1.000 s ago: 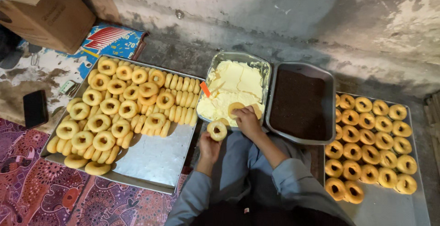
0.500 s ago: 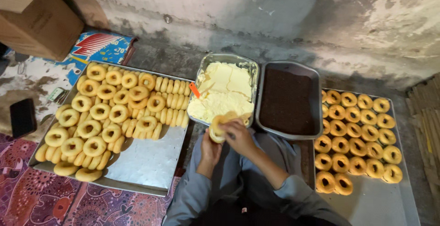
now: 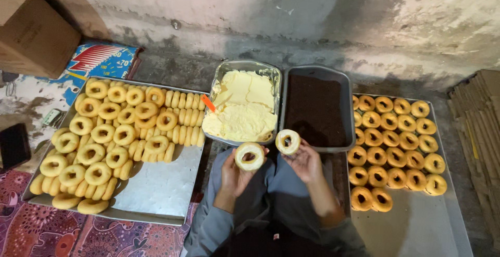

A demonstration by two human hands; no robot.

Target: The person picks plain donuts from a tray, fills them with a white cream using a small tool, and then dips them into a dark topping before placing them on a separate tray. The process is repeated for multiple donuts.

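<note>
Holding two cream-coated ring halves above the lap, one per hand.

Gripping one ring half (image 3: pixel 249 156) in the left hand (image 3: pixel 235 174) and another ring half (image 3: pixel 287 142) in the right hand (image 3: pixel 304 162), fingers closed around each; sitting at six o'clock of the cream tray (image 3: pixel 221 77) and the dark crumb tray (image 3: pixel 350 106), with plain rings (image 3: pixel 112 127) at nine o'clock and browner rings (image 3: pixel 398 142) at three o'clock.
</note>
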